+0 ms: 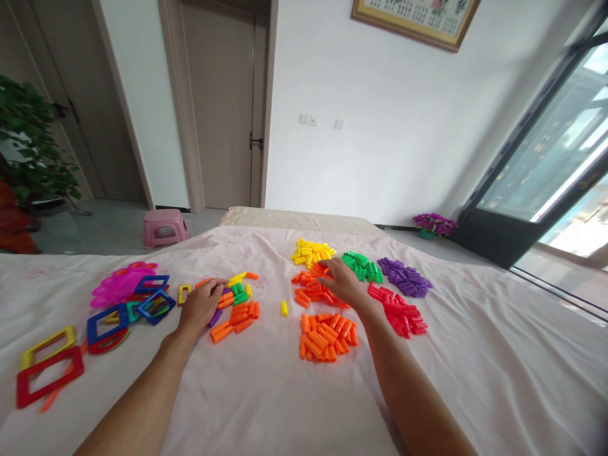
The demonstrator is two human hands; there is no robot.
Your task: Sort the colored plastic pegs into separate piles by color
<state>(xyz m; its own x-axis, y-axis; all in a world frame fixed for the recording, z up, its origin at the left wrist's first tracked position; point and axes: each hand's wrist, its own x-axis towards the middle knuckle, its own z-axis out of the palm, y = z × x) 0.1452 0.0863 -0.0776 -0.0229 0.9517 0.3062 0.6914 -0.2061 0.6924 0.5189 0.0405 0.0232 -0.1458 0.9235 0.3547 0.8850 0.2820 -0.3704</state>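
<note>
**My Right Hand Is at the Upper Orange Pile**

The fingers reach over these pieces, just in front of the yellow pile; whether they are wide or pinching something, I cannot tell. My left hand is at the left edge of the mixed group, and its grip also I cannot tell. One single yellow piece is on the cloth between my hands. The red pile lies right of my right forearm.

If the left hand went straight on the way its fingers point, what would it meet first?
Probably the left hand would meet a yellow piece just beyond its fingers; an orange piece lies past that. Depth is unclear, so they may already touch.
</note>
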